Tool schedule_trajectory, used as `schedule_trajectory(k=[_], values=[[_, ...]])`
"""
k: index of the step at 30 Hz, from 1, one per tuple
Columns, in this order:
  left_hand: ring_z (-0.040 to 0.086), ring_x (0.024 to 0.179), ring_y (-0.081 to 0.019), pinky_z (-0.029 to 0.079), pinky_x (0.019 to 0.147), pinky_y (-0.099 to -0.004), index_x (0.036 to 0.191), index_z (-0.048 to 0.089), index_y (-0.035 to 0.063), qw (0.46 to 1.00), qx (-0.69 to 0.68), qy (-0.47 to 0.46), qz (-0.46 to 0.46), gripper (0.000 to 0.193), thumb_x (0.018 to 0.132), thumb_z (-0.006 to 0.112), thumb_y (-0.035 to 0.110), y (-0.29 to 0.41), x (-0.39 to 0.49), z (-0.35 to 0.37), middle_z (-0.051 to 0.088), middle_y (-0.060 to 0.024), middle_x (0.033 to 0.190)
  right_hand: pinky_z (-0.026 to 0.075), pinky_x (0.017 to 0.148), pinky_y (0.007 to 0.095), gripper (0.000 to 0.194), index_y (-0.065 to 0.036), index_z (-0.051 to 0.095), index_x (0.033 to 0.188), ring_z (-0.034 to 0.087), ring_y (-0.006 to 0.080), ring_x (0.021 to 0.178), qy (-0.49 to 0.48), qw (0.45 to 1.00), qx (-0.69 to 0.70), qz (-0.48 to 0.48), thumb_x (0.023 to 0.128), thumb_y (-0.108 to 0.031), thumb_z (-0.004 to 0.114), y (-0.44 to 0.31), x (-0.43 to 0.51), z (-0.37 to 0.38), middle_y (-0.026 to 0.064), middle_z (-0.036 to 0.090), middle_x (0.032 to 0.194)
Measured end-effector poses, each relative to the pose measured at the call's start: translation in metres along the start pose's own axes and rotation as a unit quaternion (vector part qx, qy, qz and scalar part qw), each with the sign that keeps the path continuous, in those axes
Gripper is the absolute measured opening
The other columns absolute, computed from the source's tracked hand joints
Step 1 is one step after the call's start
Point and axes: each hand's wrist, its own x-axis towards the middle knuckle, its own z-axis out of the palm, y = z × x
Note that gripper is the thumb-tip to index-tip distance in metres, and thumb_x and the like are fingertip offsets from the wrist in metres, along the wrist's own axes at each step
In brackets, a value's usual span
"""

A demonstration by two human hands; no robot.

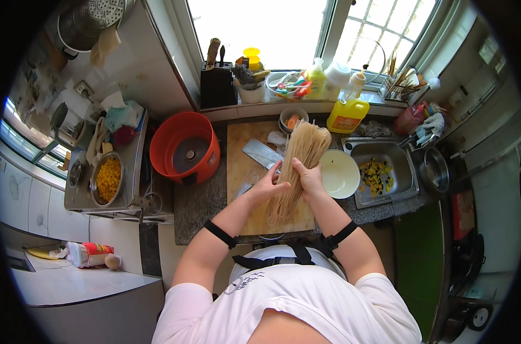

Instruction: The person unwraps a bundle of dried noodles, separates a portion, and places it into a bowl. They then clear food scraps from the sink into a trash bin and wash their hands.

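A long bundle of dry, pale rice noodles point(304, 148) slants over a wooden cutting board point(243, 133). My right hand point(310, 176) grips its right side, thumb across the strands. My left hand point(269, 187) is at the bundle's left side, fingers spread and thumb against the strands; its hold looks loose. Under the bundle's left side a cleaver point(260, 154) lies on the board, with a clear plastic piece point(248, 184) nearer me. Just right of my right hand stands a cream-coloured bowl point(340, 174). Behind the noodles, a small bowl point(302, 112) holds something orange.
A large red pot point(157, 148) stands left of the board. At right, a steel sink point(399, 161) holds yellow and dark scraps. Behind it are a yellow jug point(348, 115) and a windowsill with a knife block point(217, 88). Far left, a bowl point(122, 182) holds shredded orange food.
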Motion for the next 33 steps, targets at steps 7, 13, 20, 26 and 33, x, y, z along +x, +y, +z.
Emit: schedule_trajectory(k=[7, 13, 20, 26, 33], values=[[0.057, 0.114, -0.0202, 0.05, 0.096, -0.0373, 0.144, 0.036, 0.009, 0.98, -0.189, -0.047, -0.051, 0.076, 0.082, 0.078, 0.019, -0.006, 0.011, 0.02, 0.056, -0.0079, 0.127, 0.051, 0.091, 0.0419, 0.071, -0.001, 0.032, 0.14, 0.055, 0.0263, 0.117, -0.073, 0.983, -0.074, 0.151, 0.091, -0.032, 0.073, -0.03, 0.001, -0.011, 0.0151, 0.051, 0.132], [0.059, 0.113, -0.0207, 0.051, 0.095, -0.0375, 0.142, 0.04, 0.0095, 0.986, -0.164, -0.016, -0.037, 0.068, 0.084, 0.074, 0.017, -0.024, 0.017, 0.033, 0.058, -0.0075, 0.127, 0.048, 0.095, 0.0414, 0.07, 0.002, 0.036, 0.138, 0.056, 0.0262, 0.116, -0.028, 0.989, -0.132, 0.057, 0.092, -0.04, 0.069, -0.016, 0.019, -0.026, 0.0168, 0.053, 0.131], [0.061, 0.112, -0.021, 0.052, 0.095, -0.0379, 0.142, 0.041, 0.007, 0.979, -0.199, -0.023, -0.037, 0.066, 0.083, 0.07, 0.015, -0.02, 0.016, 0.042, 0.059, -0.0077, 0.125, 0.052, 0.091, 0.0433, 0.038, 0.002, 0.047, 0.128, 0.063, 0.0267, 0.105, -0.059, 0.994, 0.047, 0.074, 0.103, -0.026, 0.053, -0.006, 0.041, -0.048, 0.0151, 0.062, 0.119], [0.065, 0.107, -0.0231, 0.054, 0.094, -0.0398, 0.14, 0.043, 0.0051, 0.957, -0.276, -0.044, -0.074, 0.062, 0.084, 0.067, 0.018, -0.02, 0.016, 0.042, 0.062, -0.0099, 0.123, 0.052, 0.094, 0.0453, 0.034, 0.002, 0.052, 0.126, 0.064, 0.0293, 0.105, -0.122, 0.975, 0.122, 0.143, 0.106, -0.024, 0.045, -0.027, 0.043, -0.074, 0.0152, 0.063, 0.118], [0.065, 0.109, -0.0246, 0.054, 0.094, -0.0406, 0.141, 0.043, 0.0044, 0.927, -0.359, -0.063, -0.089, 0.061, 0.086, 0.065, 0.018, -0.025, 0.022, 0.053, 0.062, -0.011, 0.124, 0.054, 0.088, 0.0456, 0.036, -0.001, 0.054, 0.12, 0.065, 0.0263, 0.103, -0.152, 0.952, 0.198, 0.179, 0.102, -0.031, 0.054, -0.044, 0.047, -0.102, 0.0122, 0.064, 0.109]])
